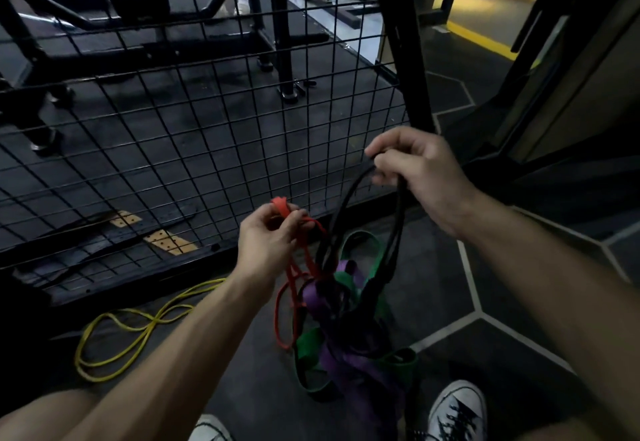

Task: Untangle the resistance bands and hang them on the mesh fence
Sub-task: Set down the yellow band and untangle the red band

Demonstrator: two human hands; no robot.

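Flat rubber bands in a knotted clump before black wire mesh fence.
L hand pinches red band (thin loop); R hand grips black band.

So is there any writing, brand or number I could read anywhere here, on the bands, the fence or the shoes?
None can be read.
Red band, black band, green band, purple band, yellow band: no print shows.
Mesh fence: no sign.
Sneaker: no logo visible.
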